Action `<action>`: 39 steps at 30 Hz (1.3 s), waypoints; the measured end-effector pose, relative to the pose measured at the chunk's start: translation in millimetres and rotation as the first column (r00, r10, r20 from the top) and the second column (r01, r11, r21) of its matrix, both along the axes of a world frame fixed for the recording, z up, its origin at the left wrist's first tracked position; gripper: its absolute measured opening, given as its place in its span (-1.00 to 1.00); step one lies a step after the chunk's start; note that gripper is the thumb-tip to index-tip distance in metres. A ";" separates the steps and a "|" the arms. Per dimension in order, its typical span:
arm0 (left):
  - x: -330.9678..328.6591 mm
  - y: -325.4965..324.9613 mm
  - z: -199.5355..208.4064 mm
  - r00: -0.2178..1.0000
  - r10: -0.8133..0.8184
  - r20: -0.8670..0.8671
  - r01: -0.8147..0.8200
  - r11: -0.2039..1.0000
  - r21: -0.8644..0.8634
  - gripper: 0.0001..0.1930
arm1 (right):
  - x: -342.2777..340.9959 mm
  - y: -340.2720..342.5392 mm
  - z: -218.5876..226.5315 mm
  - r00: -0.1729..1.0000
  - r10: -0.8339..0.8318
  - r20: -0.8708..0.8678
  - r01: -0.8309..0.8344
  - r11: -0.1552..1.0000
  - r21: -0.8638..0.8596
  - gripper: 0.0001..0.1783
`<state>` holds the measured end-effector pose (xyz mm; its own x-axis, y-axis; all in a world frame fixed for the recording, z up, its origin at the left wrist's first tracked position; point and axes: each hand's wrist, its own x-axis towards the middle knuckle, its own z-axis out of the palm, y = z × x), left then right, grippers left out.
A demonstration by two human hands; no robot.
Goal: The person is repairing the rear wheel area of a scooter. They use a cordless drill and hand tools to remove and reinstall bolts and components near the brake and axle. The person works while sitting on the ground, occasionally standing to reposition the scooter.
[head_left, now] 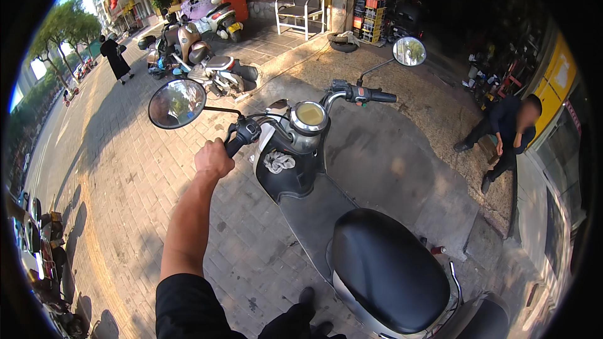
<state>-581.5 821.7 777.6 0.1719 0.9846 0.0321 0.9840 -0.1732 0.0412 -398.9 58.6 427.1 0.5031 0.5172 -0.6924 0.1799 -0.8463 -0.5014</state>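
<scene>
Fingers gripping scooter handlebar, paved sidewalk

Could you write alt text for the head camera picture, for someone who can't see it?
A person's left hand grips the left handlebar grip of a parked black scooter on a brick pavement. Another person crouches nearby on the right, and more scooters stand behind.

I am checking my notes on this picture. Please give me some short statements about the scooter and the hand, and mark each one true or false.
1. The left hand grips the scooter's left handlebar grip. True.
2. A cloth lies in the front pocket below the round gauge. True.
3. The black seat carries a box. False: it is bare.
4. Both mirrors are missing. False: the left mirror and right mirror are fitted.
</scene>
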 end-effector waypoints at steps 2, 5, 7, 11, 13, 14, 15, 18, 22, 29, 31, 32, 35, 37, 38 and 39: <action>-1.3 1.5 -0.5 1.000 -0.011 -0.007 0.011 1.000 0.011 -0.59 | 0.8 31.2 23.0 1.000 0.029 0.012 -0.030 0.995 0.093 -0.62; -4.6 0.8 -12.2 1.000 -0.004 -0.012 0.006 0.995 0.095 -0.61 | 2.2 54.2 62.3 0.986 -0.077 -0.150 0.057 0.989 -0.135 -0.52; -8.3 4.5 -23.6 0.999 0.010 -0.032 -0.006 0.991 0.135 -0.48 | -12.7 51.4 84.2 0.992 -0.101 -0.077 0.095 0.993 -0.073 -0.55; -24.5 4.1 -56.7 0.994 0.033 -0.103 0.010 0.922 0.388 -0.06 | -48.0 12.8 102.6 0.974 -0.217 0.057 0.221 0.972 -0.081 -0.49; -47.9 -11.8 -88.6 0.998 -0.011 -0.060 0.042 0.833 0.551 -0.08 | -67.0 -16.1 104.7 0.949 -0.316 0.012 0.315 0.939 -0.139 -0.48; -64.4 -24.2 -108.9 1.000 -0.016 -0.004 0.016 0.804 0.594 -0.07 | -76.3 -30.1 103.8 0.944 -0.328 0.030 0.329 0.933 -0.143 -0.48; -80.1 -42.0 -134.6 0.995 -0.058 0.086 -0.010 0.776 0.630 -0.18 | -84.6 -45.0 102.4 0.944 -0.327 0.047 0.331 0.931 -0.157 -0.48; -121.9 -132.6 -229.6 0.987 0.057 0.149 -0.085 0.979 0.187 -0.20 | -109.9 -94.0 100.4 0.918 -0.395 0.017 0.394 0.911 -0.118 -0.48; -130.9 -314.2 -325.3 0.983 -0.159 0.091 0.172 0.971 -0.169 -0.37 | -133.8 -168.7 110.3 0.868 -0.495 0.033 0.496 0.866 -0.068 -0.49; -6.1 -541.7 -316.8 0.772 -0.614 0.164 0.580 0.576 -0.576 -0.41 | -138.7 -260.9 161.4 0.715 -0.699 0.009 0.699 0.715 0.003 -0.49; 18.2 -567.7 -309.9 0.709 -0.666 0.234 0.665 0.520 -0.536 -0.40 | -120.1 -274.4 164.8 0.691 -0.723 -0.023 0.723 0.689 0.047 -0.50; 25.9 -575.8 -309.7 0.727 -0.661 0.185 0.626 0.528 -0.574 -0.42 | -110.2 -281.3 163.2 0.682 -0.731 -0.032 0.731 0.678 0.081 -0.51; 42.2 -593.5 -326.0 0.747 -0.658 0.098 0.555 0.536 -0.636 -0.46 | -83.7 -309.4 146.8 0.646 -0.761 -0.056 0.760 0.636 0.133 -0.51; 51.9 -607.7 -342.5 0.783 -0.621 0.040 0.473 0.552 -0.687 -0.47 | -74.5 -335.2 130.2 0.618 -0.785 -0.044 0.785 0.614 0.083 -0.52; 62.1 -617.2 -351.4 0.756 -0.655 -0.008 0.459 0.538 -0.707 -0.47 | -72.0 -351.9 121.8 0.608 -0.792 -0.045 0.794 0.607 0.044 -0.52; 77.5 -630.6 -361.3 0.728 -0.684 -0.049 0.444 0.524 -0.727 -0.47 | -67.5 -371.6 113.5 0.610 -0.792 -0.033 0.793 0.609 0.033 -0.52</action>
